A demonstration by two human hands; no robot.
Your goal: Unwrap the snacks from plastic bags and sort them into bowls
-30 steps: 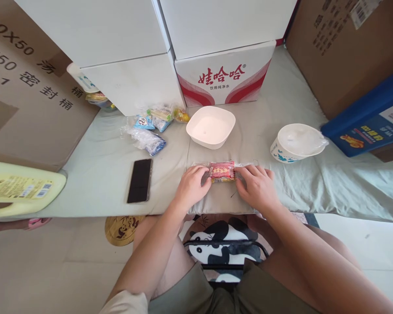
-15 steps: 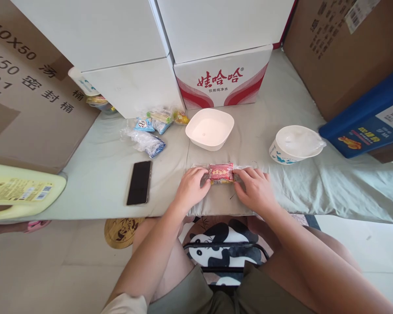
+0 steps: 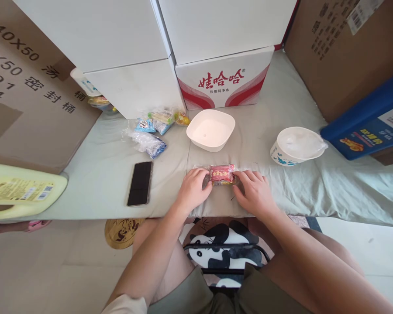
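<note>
Left hand (image 3: 194, 185) and right hand (image 3: 253, 189) grasp opposite ends of a red-labelled plastic packet (image 3: 222, 173), towards the near edge of the cloth-covered table (image 3: 301, 192). A Wahaha water carton (image 3: 224, 87) bounds the far side; room opens right towards the paper tub (image 3: 283, 158), less so far, where the white bowl (image 3: 211, 138) sits. Left lies a smartphone (image 3: 139, 183). Probably light, slick and perhaps crushable, the packet seems best held by its clear film ends.
</note>
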